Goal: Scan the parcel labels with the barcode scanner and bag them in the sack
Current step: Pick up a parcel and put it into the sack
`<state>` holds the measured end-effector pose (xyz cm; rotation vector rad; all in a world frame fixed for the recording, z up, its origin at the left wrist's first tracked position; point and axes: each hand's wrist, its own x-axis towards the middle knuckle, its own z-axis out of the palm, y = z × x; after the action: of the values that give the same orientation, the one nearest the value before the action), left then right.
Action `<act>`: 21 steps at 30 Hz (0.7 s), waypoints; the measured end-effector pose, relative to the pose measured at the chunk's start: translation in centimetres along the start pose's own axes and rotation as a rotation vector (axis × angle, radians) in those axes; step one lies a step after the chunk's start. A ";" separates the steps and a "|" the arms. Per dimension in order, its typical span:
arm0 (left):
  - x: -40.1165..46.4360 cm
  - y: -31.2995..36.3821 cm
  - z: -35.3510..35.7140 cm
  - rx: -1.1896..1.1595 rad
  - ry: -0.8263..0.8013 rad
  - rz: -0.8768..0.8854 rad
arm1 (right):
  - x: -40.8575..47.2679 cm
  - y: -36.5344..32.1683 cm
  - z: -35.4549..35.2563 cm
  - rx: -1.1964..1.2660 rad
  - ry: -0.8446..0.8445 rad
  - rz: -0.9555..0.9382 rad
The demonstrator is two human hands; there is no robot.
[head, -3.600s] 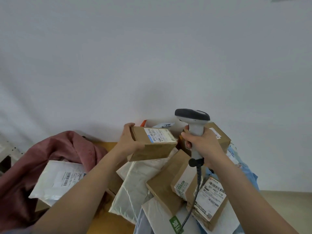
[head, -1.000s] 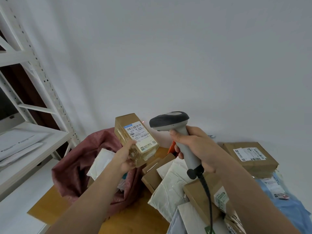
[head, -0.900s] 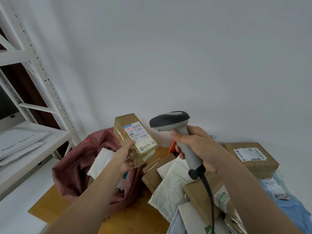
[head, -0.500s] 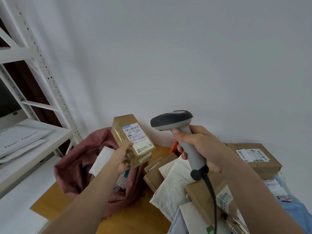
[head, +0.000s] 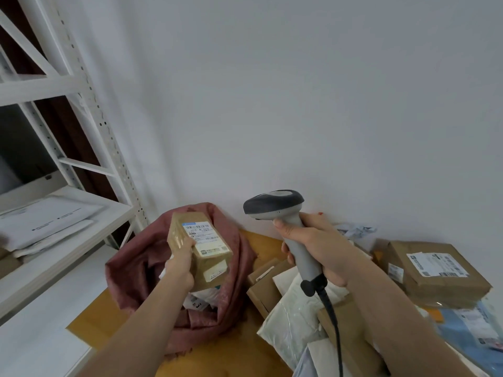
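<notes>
My left hand [head: 179, 266] grips a small brown cardboard parcel [head: 200, 250] with a white barcode label facing up; it hangs just above the open mouth of the dusty-pink cloth sack [head: 141, 268]. A white parcel [head: 202, 297] lies inside the sack. My right hand [head: 318, 251] holds the grey barcode scanner [head: 275, 206] upright by its handle, head pointing left toward the parcel, black cable trailing down. Several unsorted parcels are piled at the right: a brown box [head: 435, 270], white mailers [head: 294, 319] and a blue mailer [head: 473, 333].
A wooden table [head: 234, 355] bears the sack and pile against a white wall. A white metal shelving rack [head: 62, 110] stands at the left, with white envelopes [head: 43, 221] on its shelf. The table's left edge drops to a pale floor.
My left hand has carried the small parcel down and left, from beside the scanner to over the sack mouth. The scanner has stayed roughly where it was.
</notes>
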<state>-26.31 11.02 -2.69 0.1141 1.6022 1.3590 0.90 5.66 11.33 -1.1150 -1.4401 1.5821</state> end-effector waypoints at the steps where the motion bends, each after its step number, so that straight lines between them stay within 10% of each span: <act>1: 0.6 0.1 -0.7 0.000 0.095 0.028 | 0.4 0.2 0.4 0.000 -0.005 0.001; 14: 8.6 3.1 -8.4 0.698 0.567 0.250 | 7.0 2.2 4.6 -0.034 -0.045 0.060; 21: 13.3 2.6 -8.2 0.922 0.400 0.353 | 9.0 2.9 4.3 -0.049 0.012 0.080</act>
<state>-40.10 14.52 -9.62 0.7398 2.5435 0.8022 -6.28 11.99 7.34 -1.2226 -1.4500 1.6002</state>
